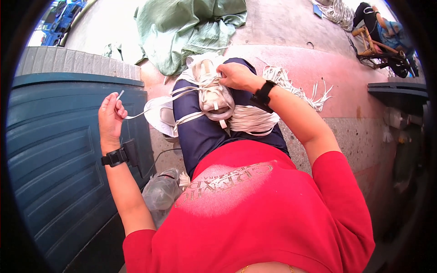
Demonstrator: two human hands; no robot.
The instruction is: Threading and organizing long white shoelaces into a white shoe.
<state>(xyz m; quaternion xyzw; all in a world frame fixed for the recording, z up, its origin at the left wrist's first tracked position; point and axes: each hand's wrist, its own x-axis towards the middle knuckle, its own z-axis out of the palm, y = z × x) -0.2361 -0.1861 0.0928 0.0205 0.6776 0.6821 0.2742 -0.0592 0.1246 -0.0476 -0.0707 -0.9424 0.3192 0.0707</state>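
Note:
A pale beige sneaker (pixel 217 101) rests on my lap, its heel opening toward me and white lace strands across its upper. My left hand (pixel 111 112) is raised to the left, fingers pinched on a white shoelace (pixel 141 113) that runs back toward the sneaker; the lace's tip sticks up past the fingers. Curled against the sneaker's right side near its toe, my right hand (pixel 239 76) grips it; its fingertips are partly hidden. Beside my left leg is a second white shoe (pixel 161 116). A bundle of white laces (pixel 253 119) lies across my lap.
More loose laces (pixel 291 82) lie on the floor to the right. A green sheet (pixel 189 34) is heaped ahead. Close on the left stands a blue panelled door (pixel 77 159), with a clear plastic bag (pixel 161 191) near my hip. Another person (pixel 391 34) sits far right beside a wooden chair (pixel 371 43).

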